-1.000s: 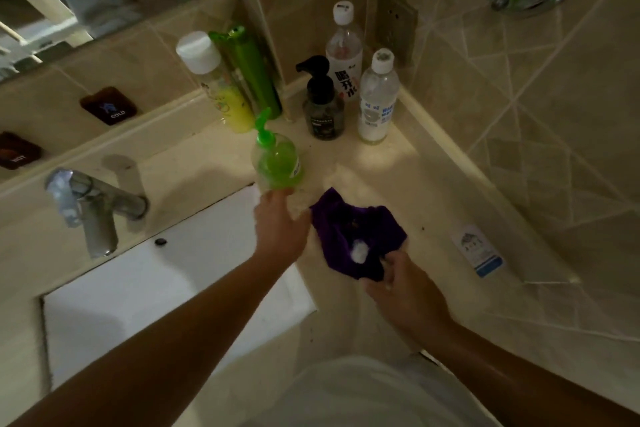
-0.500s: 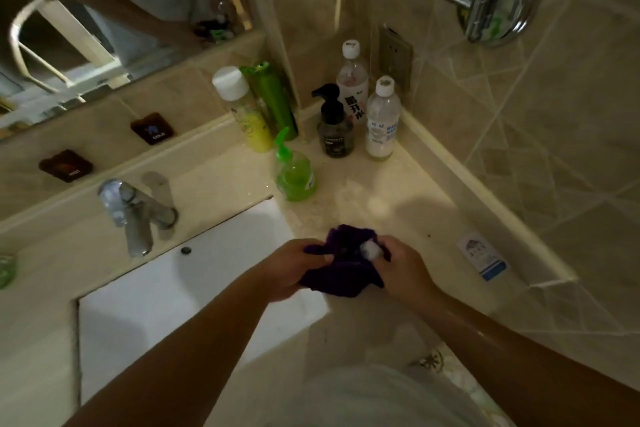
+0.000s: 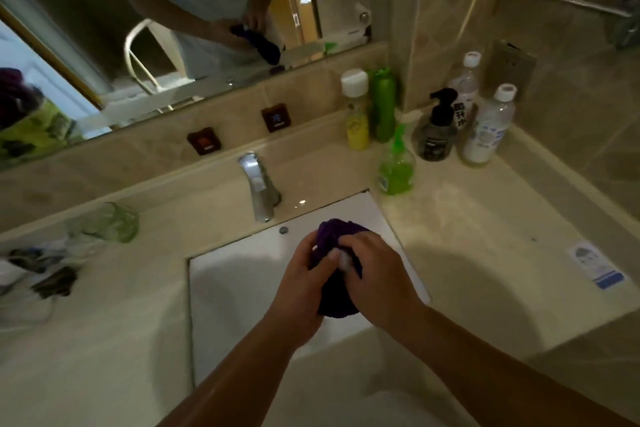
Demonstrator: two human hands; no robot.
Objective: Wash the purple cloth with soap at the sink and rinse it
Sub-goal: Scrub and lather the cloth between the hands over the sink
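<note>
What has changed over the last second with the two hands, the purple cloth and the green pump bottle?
The left hand let go of the green pump bottle and joined the right hand gripping the crumpled purple cloth. Both carried it off the beige counter over the white sink basin. The bottle stays standing; the chrome tap looks dry.

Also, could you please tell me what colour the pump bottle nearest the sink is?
Bright green, pump and liquid alike: the pump bottle, clearest in the head view.

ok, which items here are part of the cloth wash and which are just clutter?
In use:
purple cloth, bunched in both hands
left hand
right hand
sink
tap
green soap pump

Lying about:
yellow bottle
dark pump bottle
two clear bottles
glass
card
</note>
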